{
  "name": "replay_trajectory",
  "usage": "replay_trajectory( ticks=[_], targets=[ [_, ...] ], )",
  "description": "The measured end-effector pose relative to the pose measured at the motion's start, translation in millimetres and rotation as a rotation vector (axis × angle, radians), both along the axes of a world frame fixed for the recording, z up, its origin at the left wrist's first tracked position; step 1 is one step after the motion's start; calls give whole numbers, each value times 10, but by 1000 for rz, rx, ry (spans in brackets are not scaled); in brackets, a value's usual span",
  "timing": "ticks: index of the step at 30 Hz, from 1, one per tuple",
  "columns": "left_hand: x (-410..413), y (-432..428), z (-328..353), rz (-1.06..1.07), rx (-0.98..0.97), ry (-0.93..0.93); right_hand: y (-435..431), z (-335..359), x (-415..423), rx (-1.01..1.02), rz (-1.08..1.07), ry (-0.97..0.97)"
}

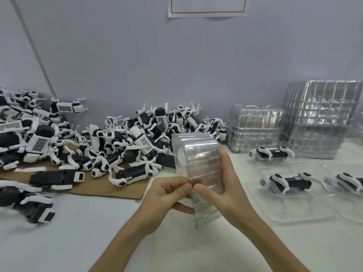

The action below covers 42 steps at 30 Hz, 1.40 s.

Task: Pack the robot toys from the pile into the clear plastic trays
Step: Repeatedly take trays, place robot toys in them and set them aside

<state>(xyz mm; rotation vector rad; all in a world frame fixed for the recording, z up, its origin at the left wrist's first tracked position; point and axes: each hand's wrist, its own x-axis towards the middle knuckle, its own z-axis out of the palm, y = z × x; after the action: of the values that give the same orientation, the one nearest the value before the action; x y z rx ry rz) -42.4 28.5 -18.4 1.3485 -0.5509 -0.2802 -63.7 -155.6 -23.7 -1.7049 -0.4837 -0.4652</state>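
Several clear trays (198, 160) sit nested in your grasp: your right hand (225, 185) wraps the stack while your left hand (167, 193) pinches one rim at the near edge. Pull unevenly and two thin trays may come away stuck together, or the stack may slip. The robot toys (125, 146) lie heaped on the table (98, 232) to your left, well apart from both hands.

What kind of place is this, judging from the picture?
Probably a packing bench in a toy factory: a large pile of identical robot toys, stacks of clear plastic trays, and some toys already set in trays.
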Motion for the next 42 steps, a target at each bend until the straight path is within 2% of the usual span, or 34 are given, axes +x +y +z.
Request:
replay_trajectory(
  ticks=[7,12,23,42],
  targets=[
    [28,69,18,-162,4,78,11,-11,2,-69,-13,-45],
    [11,91,61,-238,38,56,32,1,-14,-75,6,-61],
    [9,72,54,-137,27,45,61,-3,28,-66,-10,-69],
    [-1,39,-20,-187,30,66,-19,-5,-4,-55,33,-66]
  ],
)
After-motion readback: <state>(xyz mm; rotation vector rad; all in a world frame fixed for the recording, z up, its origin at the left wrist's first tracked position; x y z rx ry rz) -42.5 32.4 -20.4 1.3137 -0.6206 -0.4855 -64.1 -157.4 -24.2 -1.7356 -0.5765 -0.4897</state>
